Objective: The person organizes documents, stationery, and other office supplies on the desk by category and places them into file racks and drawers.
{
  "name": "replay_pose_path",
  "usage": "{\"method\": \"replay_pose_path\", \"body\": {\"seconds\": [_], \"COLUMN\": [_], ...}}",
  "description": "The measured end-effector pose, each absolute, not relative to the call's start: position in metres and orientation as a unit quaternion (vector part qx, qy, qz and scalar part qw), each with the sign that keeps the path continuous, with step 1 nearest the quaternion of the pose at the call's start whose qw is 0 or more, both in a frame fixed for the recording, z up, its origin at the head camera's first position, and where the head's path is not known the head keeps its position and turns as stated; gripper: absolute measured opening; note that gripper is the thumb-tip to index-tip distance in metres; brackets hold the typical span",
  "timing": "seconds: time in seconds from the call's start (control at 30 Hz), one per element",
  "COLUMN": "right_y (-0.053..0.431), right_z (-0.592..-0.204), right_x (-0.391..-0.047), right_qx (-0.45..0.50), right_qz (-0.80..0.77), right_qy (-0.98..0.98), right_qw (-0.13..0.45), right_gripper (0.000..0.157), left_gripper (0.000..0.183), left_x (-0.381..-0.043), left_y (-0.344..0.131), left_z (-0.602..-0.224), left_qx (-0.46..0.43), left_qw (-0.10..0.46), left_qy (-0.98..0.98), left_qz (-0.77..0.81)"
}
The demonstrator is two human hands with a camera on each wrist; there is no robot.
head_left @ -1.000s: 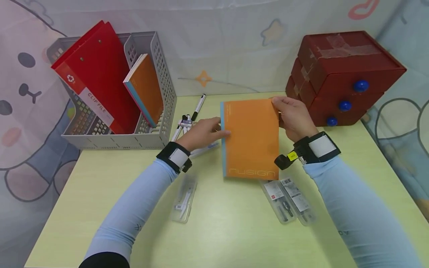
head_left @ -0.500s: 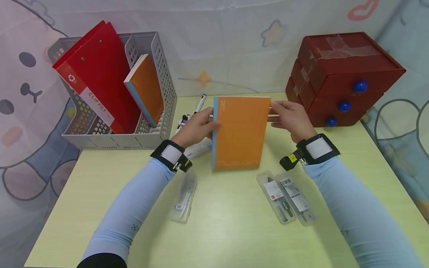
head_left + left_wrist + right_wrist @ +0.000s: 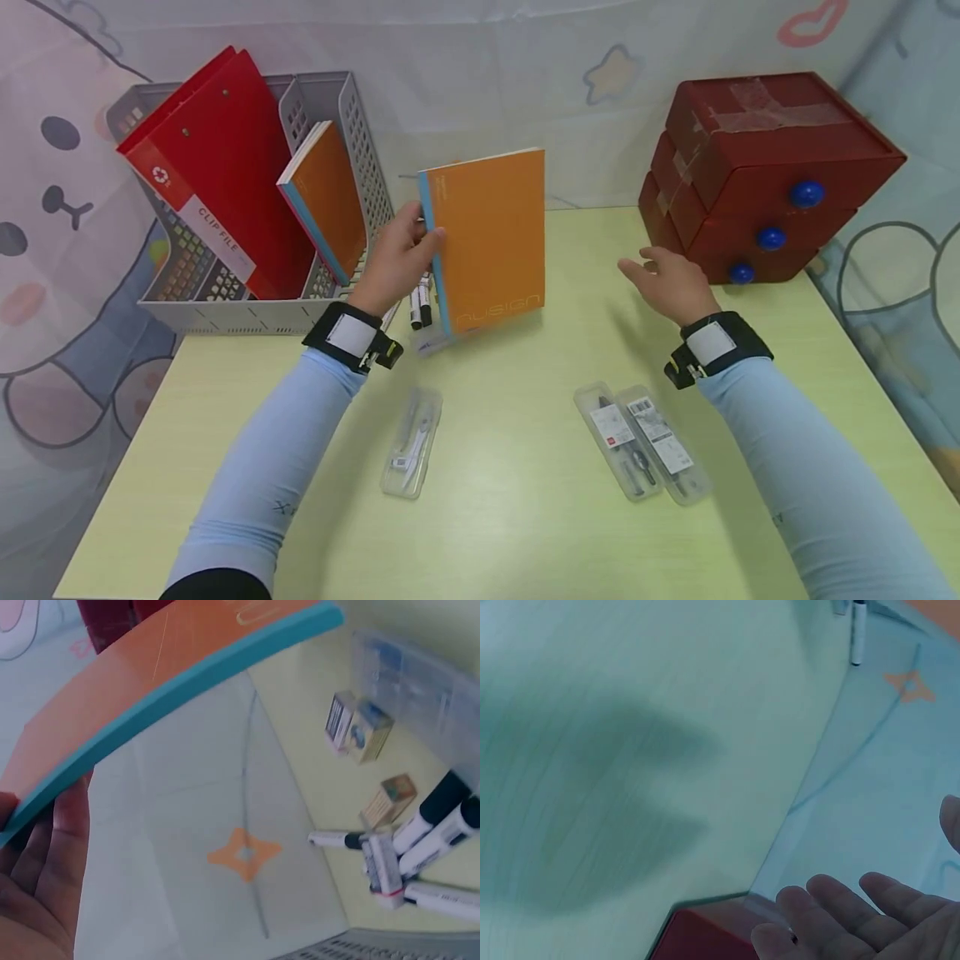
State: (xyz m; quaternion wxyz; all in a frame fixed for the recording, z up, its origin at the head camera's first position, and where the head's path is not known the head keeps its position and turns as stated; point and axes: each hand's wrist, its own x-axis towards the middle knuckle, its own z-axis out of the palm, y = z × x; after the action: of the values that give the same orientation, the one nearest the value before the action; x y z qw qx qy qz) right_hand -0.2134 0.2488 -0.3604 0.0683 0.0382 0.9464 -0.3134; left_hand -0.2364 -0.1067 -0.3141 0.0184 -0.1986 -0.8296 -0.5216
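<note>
My left hand [image 3: 397, 260] pinches an orange notebook [image 3: 491, 242] by its blue spine, thumb on the front cover and fingers behind. The notebook is held up off the table, its front turned toward me, right of the grey basket [image 3: 247, 317]. In the left wrist view the spine of the notebook [image 3: 135, 712] runs up from the fingers. My right hand [image 3: 670, 285] is apart from it, in front of the red drawer unit [image 3: 772, 167], holding nothing. In the right wrist view the fingers of the right hand [image 3: 855, 922] are loosely extended.
The basket holds a red clip file [image 3: 217, 175] and another orange notebook [image 3: 326, 200]. Markers [image 3: 439, 821], small boxes [image 3: 367, 733] and a clear case [image 3: 420, 690] lie behind the held notebook. Clear pencil cases [image 3: 412, 442] lie nearer, two more [image 3: 641, 446] at right.
The notebook has moved left and up in my left hand. My right hand has let go of its right edge and drawn away to the right.
</note>
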Motion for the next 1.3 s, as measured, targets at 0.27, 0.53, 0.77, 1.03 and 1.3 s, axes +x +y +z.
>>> {"method": "replay_pose_path", "body": {"seconds": [0.27, 0.53, 0.77, 1.03, 1.3], "right_y": [0.251, 0.251, 0.252, 0.252, 0.253], "right_z": [-0.372, -0.375, -0.378, -0.379, -0.381], "right_x": [-0.215, -0.216, -0.217, -0.215, -0.214], "right_qx": [0.032, 0.036, 0.040, 0.044, 0.049], "right_qz": [-0.233, -0.220, -0.222, -0.221, -0.220], "right_qy": [0.970, 0.972, 0.971, 0.971, 0.971], "right_qw": [0.059, 0.078, 0.081, 0.079, 0.078], "right_gripper": [0.083, 0.091, 0.094, 0.093, 0.092], "left_gripper": [0.033, 0.034, 0.028, 0.023, 0.027], "left_x": [-0.233, -0.221, -0.211, -0.221, -0.235], "left_y": [-0.137, -0.167, -0.176, -0.197, -0.217], "left_z": [-0.291, -0.259, -0.237, -0.233, -0.241], "left_qx": [-0.135, -0.094, -0.045, -0.038, -0.008], "left_qw": [0.167, 0.308, 0.440, 0.516, 0.546], "left_qy": [-0.838, -0.799, -0.755, -0.657, -0.617], "left_qz": [-0.501, -0.508, -0.484, -0.548, -0.567]}}
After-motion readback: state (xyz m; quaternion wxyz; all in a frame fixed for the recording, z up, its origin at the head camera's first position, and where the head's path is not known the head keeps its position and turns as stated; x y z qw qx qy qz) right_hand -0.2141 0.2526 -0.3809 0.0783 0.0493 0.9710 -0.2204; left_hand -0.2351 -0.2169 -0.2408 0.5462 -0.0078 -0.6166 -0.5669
